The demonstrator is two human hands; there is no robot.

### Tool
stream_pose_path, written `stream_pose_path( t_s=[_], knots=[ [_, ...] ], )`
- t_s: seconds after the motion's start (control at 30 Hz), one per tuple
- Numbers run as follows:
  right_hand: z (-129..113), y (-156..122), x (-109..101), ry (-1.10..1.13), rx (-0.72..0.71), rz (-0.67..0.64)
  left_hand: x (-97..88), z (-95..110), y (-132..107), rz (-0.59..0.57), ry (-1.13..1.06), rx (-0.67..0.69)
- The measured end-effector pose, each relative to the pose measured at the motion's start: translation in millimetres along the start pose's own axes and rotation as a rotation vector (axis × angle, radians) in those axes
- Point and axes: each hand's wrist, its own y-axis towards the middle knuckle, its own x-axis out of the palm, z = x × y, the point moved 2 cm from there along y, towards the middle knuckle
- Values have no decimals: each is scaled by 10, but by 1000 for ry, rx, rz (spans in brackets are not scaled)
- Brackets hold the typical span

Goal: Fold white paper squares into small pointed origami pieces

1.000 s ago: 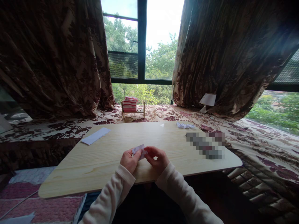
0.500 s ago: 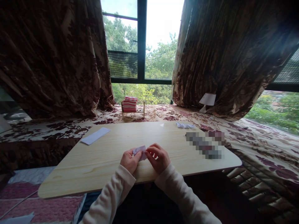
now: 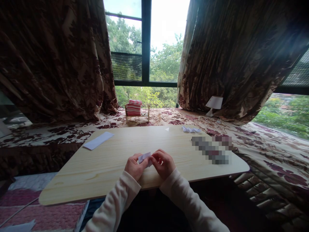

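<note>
Both hands meet over the near middle of a light wooden table. My left hand and my right hand pinch a small folded piece of pale lilac paper between their fingertips, just above the tabletop. Fingers of both hands are curled closed on the paper, which is partly hidden by them. Cream sleeves cover both forearms.
A white paper strip lies at the table's far left. Small folded paper pieces lie at the far right, beside a blurred patch. Behind the table are a striped stack on a small wooden rack, a small white lamp, dark floral curtains and a window.
The hands have shifted only slightly; the paper sits a little lower between the fingers and the fingertips have closed in on it.
</note>
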Motion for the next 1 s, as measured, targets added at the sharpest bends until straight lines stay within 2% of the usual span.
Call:
stream_pose_path(
  t_s=[0.23, 0.57, 0.77, 0.87, 1.0],
  knots=[
    [65, 33, 34, 120, 116, -49, -5, 1, -23, 13, 21, 25],
    [99, 4, 39, 154, 64, -65, 16, 30, -11, -12, 5, -49],
    [52, 16, 35, 194, 42, -100, -10, 47, -26, -18, -14, 13],
    [40, 19, 30, 208, 66, -85, -22, 45, -37, -13, -33, 26],
    [42, 17, 26, 215, 113, -75, -17, 11, -36, -3, -54, -34]
  ],
)
